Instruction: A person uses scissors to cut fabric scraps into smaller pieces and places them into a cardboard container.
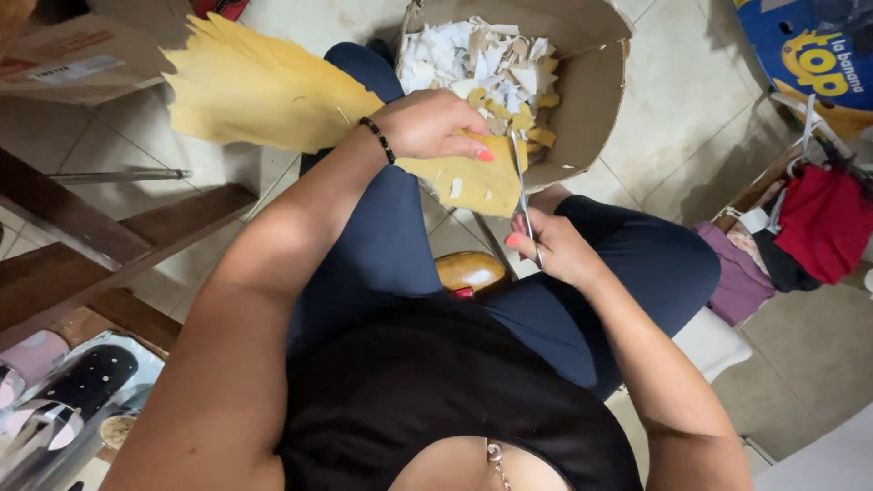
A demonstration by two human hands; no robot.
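Left hand [435, 125] pinches yellow sheet [264, 91]; right hand [555, 245] grips scissors [523, 195], blades at sheet's edge, above scrap-filled cardboard box [591, 100].

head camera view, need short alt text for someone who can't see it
Seen from above, a seated person's left hand holds a yellow paper sheet while the right hand cuts its edge with scissors. Just beyond, a cardboard box on the tiled floor holds white and yellow paper scraps.

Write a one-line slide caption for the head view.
Left hand holds a yellow paper sheet while the right hand snips it with scissors over a cardboard box of paper scraps.
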